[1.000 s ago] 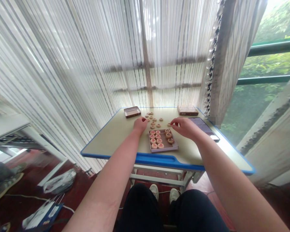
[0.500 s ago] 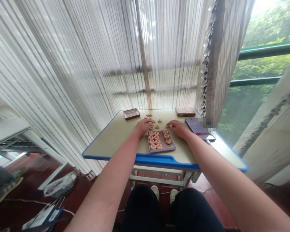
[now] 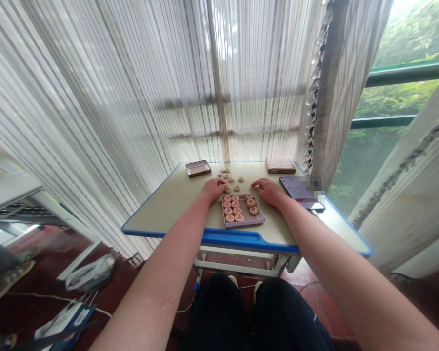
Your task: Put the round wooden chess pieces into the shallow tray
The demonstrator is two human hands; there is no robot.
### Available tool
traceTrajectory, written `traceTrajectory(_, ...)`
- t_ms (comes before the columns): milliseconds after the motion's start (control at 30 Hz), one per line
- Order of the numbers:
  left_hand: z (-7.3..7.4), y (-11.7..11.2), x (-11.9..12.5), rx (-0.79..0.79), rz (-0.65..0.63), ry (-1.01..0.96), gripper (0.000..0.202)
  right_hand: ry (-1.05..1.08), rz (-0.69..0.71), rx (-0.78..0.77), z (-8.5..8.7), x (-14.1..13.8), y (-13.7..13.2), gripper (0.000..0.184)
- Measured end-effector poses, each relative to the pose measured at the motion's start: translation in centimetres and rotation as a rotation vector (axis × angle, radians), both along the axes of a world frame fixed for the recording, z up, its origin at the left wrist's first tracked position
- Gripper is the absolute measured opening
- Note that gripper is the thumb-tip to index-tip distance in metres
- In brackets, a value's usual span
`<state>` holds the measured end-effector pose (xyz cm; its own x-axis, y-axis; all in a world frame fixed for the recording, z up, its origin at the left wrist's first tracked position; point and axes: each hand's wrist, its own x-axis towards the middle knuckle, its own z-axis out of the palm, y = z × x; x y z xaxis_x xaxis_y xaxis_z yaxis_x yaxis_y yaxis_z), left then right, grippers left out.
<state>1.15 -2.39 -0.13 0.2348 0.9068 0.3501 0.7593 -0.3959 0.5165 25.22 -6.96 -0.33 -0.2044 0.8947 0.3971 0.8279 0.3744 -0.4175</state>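
Fingers drawn together, my left hand (image 3: pixel 212 189) is low over the table, beside a few loose Chinese chess pieces (image 3: pixel 237 188). What sits between its fingertips is too small to make out. My right hand (image 3: pixel 269 190) pinches a round wooden Chinese chess piece (image 3: pixel 253 187) at the table surface, just beyond the box's far right corner. Between my forearms lies a shallow open box (image 3: pixel 246 223). Two columns of red-marked pieces (image 3: pixel 236 211) fill its left side, and a column of three dark-marked pieces (image 3: pixel 253 210) stands on its right.
An open brown box lid (image 3: pixel 198 168) rests at the far left, and a flat closed box (image 3: pixel 280 166) at the far right. A phone (image 3: pixel 302 194) lies right of my right hand. The table (image 3: pixel 161 209) has a blue rim; curtains hang behind it.
My left hand has shifted slightly left, away from the loose pieces, and its fingers have drawn together. My right hand stays at its piece. The view has tilted a little.
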Motion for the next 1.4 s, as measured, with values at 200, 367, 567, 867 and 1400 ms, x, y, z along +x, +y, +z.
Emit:
traceTrajectory(200, -0.1, 0.2, -0.4, 0.035, 0.006, -0.078, 0.020, 0.011, -0.020, 0.016, -0.3, 0.1, 0.4, 0.033)
traceTrajectory(367, 0.0, 0.3, 0.0, 0.032, -0.010, -0.340, 0.020, 0.026, -0.043, 0.116, 0.3, -0.4, -0.2, 0.027)
traceTrajectory(567, 1.2, -1.1, 1.1, -0.147, -0.223, -0.831, 0.032, 0.025, 0.073, 0.264, 1.7, -1.7, -2.4, 0.021)
traceTrajectory(867, 2.7, -3.3, 1.8, -0.356, -0.446, -0.895, 0.039, 0.065, 0.112, 0.398, 2.7, -3.3, -4.4, 0.023)
traceTrajectory(1400, 2.9, -4.0, 1.9, -0.412, -0.506, -0.858, 0.038, 0.120, 0.127, 0.425, 2.5, -4.4, -4.3, 0.020)
